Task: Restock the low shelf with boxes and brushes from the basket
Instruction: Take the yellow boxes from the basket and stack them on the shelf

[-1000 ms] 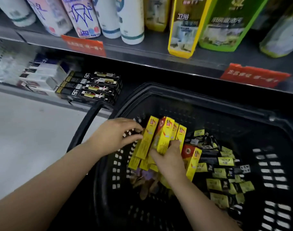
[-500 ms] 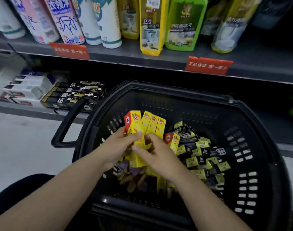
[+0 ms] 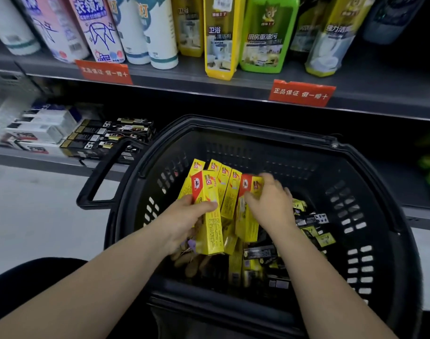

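Left hand [image 3: 184, 220]: closed around a tall yellow box [image 3: 207, 211], thumb across its front face, fingers behind; the box stands nearly upright, red-and-white end up.
Right hand [image 3: 270, 203]: fingers curled over the top of another yellow box with a red end [image 3: 248, 192], gripping it just beside the left hand's bundle.
Yellow boxes [image 3: 227, 189]: several more stand in a fanned row between the two hands, touching one another, inside the basket toward its left wall.
Basket [image 3: 370, 182]: black plastic with slotted walls, sitting on the floor in front of the low shelf; its handle [image 3: 103, 177] sticks out from the left side.
Basket contents: small black-and-yellow packets [image 3: 316, 231] lie heaped along the right side under the right wrist; tan brush-like shapes [image 3: 192, 261] lie at the bottom under the left hand, too dim to tell exactly.
Low shelf [image 3: 37, 160]: at the left edge, behind the handle, flat stacks of black boxes [image 3: 111, 135] sit beside white boxes [image 3: 35, 128]; the stretch behind the basket is dark.
Upper shelf [image 3: 209, 81]: white and pink spray cans [image 3: 99, 28] at the left, a yellow cleaner bottle [image 3: 221, 35] and a green cleaner bottle [image 3: 267, 33] toward the middle; two red tags [image 3: 302, 92] hang on its front edge.
Floor [image 3: 33, 216]: pale, to the left of the basket.
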